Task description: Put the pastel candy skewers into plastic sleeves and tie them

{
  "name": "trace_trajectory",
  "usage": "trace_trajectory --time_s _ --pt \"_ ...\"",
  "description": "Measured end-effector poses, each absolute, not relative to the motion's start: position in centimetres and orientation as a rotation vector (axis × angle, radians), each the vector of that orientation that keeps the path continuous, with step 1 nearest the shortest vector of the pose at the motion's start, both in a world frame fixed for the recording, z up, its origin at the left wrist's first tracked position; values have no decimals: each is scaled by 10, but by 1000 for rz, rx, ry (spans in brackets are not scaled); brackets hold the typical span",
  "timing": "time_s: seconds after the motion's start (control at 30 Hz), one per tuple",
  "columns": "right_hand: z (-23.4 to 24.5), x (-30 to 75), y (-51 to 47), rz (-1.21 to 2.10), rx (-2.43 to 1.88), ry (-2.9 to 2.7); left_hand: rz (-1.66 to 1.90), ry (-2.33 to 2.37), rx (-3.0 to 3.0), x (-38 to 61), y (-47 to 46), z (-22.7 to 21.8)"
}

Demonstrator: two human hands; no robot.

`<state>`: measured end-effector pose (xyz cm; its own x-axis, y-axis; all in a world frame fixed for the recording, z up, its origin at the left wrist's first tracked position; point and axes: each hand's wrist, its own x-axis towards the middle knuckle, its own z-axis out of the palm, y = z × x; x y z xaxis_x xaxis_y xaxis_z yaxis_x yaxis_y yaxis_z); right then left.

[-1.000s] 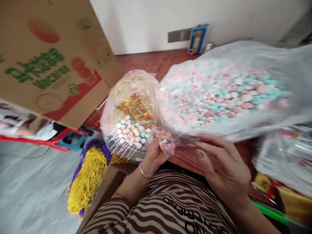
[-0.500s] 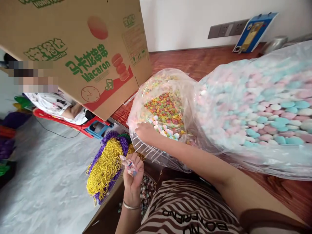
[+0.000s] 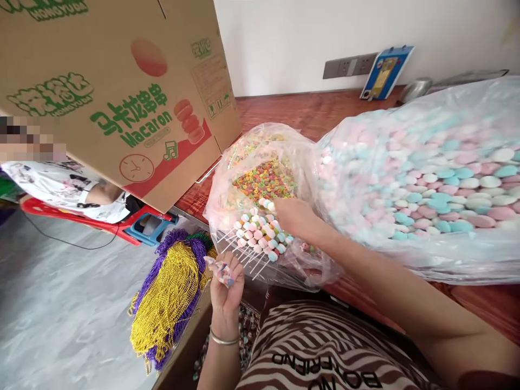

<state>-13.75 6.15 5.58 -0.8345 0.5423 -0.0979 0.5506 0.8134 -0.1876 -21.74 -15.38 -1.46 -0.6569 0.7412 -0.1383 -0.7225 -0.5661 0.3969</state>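
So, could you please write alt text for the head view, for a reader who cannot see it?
The person's right hand reaches into a clear bag, touching pastel candy skewers, while the left hand holds a wrapped candy. A Macaron carton and bead necklaces sit nearby.

Green "Macaron" stands on the cardboard box at ten o'clock; "BOYFRIEND", upside down, crosses the striped shirt at six o'clock.

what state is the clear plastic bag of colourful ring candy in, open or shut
Open: the clear plastic bag gapes toward the person, pastel candy skewers poke out of its mouth, and the right hand reaches in.
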Motion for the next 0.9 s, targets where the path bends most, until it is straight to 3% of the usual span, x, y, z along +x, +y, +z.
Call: trace_trajectory --time_s 0.27,0.4,0.47,0.73,0.9 --pt "50 -59 50 -372 1189 2953 2093 589 -5 -182 -99 2" --pt "61 37 22 -915 1033 3458 1996 585 -18 -167 -79 7" --pt "61 80 7 -1024 990 3553 1938 587 -10 -157 -68 9" --pt "50 153 -36 -973 1341 3525 1645 717 -12 -108 -25 8" --pt "46 181 -50 -736 1477 3530 1558 807 188 -88 -13 6"
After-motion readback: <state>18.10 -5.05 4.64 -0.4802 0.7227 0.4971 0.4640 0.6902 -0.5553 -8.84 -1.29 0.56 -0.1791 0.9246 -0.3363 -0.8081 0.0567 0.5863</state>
